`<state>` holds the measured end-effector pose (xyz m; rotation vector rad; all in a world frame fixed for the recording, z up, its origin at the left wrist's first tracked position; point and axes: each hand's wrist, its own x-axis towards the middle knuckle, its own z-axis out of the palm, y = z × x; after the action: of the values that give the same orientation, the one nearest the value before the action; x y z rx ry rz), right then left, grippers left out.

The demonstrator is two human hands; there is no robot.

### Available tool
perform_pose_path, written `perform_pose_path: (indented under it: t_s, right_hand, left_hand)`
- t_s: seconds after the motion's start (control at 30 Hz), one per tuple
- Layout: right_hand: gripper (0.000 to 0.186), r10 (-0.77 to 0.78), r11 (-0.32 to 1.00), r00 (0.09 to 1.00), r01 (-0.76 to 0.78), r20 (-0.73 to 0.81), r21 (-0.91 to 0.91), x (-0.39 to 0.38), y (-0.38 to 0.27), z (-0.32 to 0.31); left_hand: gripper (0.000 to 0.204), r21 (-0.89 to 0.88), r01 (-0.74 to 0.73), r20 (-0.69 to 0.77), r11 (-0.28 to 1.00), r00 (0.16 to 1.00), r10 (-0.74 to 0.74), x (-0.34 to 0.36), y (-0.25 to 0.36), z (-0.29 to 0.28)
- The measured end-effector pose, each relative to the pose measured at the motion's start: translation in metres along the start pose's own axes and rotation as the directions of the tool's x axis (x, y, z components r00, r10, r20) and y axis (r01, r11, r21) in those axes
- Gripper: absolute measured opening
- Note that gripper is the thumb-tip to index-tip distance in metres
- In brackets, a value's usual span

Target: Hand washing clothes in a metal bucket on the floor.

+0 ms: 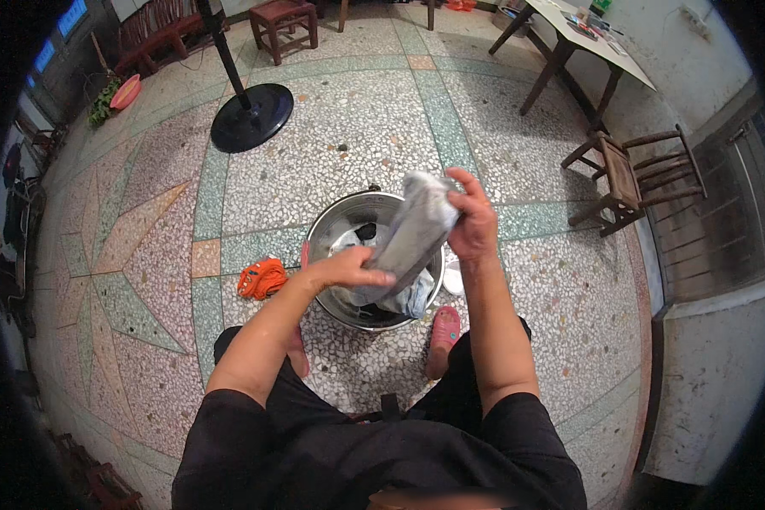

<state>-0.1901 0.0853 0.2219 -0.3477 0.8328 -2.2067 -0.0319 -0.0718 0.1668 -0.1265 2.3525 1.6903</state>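
Over a round metal basin (322, 234) on the floor, my two hands hold up a long grey piece of cloth (412, 234) with a whitish top end. My left hand (348, 267) grips its lower part, thumb lying across the front and the other fingers mostly hidden. My right hand (472, 219) is at the upper end, thumb against the cloth, forefinger raised; the cloth hides part of its grip. Inside the basin lie a light-blue cloth (412, 299) and other white and dark pieces. Whether the cloth is a garment, I cannot tell.
An orange bundle (262, 278) lies left of the basin, and a small white dish-like thing (454, 277) sits to its right. Pink slippers (444, 326) are on my feet. Farther off stand a black round stand base (252, 117), a wooden chair (625, 174) and a table (591, 41).
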Motion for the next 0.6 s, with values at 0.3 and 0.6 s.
perform_pose_path:
  t_s: [0.3,0.6]
  right_hand:
    - [0.026,-0.412,0.889,0.828,0.457,-0.381,0.033,0.024,-0.059,-0.079]
    - [0.051,0.512,-0.31,0.858,0.232,0.044,-0.922,-0.015,0.069,-0.019]
  left_hand:
    - [0.04,0.364,0.262,-0.145,0.894,0.964,-0.224,0.01,-0.02,0.006]
    - [0.022,-0.473,-0.482,-0.76,0.738,0.647,-0.064,0.013,0.011,-0.032]
